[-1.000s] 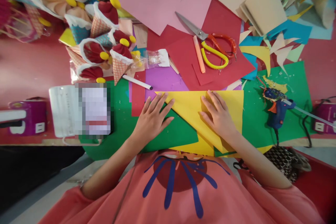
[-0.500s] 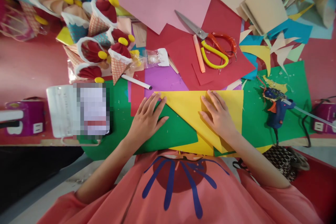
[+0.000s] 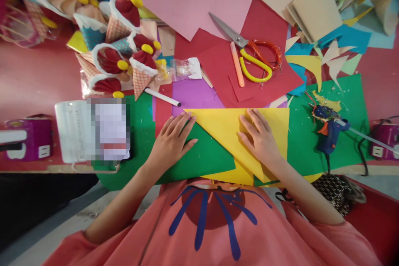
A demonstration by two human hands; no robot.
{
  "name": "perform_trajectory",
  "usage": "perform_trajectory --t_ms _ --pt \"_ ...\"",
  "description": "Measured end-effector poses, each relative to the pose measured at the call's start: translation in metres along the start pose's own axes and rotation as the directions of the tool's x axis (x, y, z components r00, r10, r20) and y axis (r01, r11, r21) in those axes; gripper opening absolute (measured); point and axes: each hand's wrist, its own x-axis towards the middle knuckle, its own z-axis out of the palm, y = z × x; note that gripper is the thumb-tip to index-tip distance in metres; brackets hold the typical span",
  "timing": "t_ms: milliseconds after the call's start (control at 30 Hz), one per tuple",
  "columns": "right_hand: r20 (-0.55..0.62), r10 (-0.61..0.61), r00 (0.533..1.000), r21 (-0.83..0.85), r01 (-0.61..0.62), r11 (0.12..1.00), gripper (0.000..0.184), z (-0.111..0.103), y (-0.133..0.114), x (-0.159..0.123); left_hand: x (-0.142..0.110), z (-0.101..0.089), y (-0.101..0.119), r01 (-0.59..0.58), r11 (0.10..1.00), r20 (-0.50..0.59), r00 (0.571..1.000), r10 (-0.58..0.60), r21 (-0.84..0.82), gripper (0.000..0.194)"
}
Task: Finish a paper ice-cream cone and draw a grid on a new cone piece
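A yellow paper sheet (image 3: 224, 133), folded along a slanting edge, lies in front of me on green sheets (image 3: 205, 153). My right hand (image 3: 258, 137) rests flat on the yellow sheet with its fingers spread. Just left of the sheet's pointed corner, my left hand (image 3: 173, 137) lies palm down on the green sheet, fingers stretched out and holding nothing. Its fingertips are close to that corner; whether they touch it I cannot tell. More yellow paper (image 3: 240, 172) shows under the fold near the table's front edge.
Large scissors (image 3: 246, 50) and an orange marker (image 3: 237, 64) lie on red paper beyond my hands. A white marker (image 3: 162, 97) is at the left. A blue glue gun (image 3: 328, 133) sits at the right, paper cones (image 3: 143, 72) at the back left.
My left hand has shifted slightly left and toward me, away from the yellow corner. My right hand and the folded sheet stay nearly in place.
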Motion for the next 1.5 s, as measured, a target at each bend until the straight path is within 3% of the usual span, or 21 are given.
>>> perform_trajectory --t_ms 733,967,1500 --pt "-0.039 -0.025 0.999 -0.017 0.024 1.000 0.049 0.001 0.000 0.000 0.000 -0.003 0.004 -0.025 0.983 -0.057 0.998 0.036 0.184 0.053" --pt "-0.058 -0.053 0.997 -0.024 0.051 0.998 0.049 0.002 0.001 0.001 0.002 -0.003 0.002 -0.034 0.984 -0.058 0.997 0.045 0.177 0.053" --pt "-0.088 -0.056 0.995 -0.046 0.053 0.998 0.044 0.001 -0.001 0.003 0.005 -0.002 -0.013 -0.193 0.965 0.009 0.981 0.194 0.178 0.070"
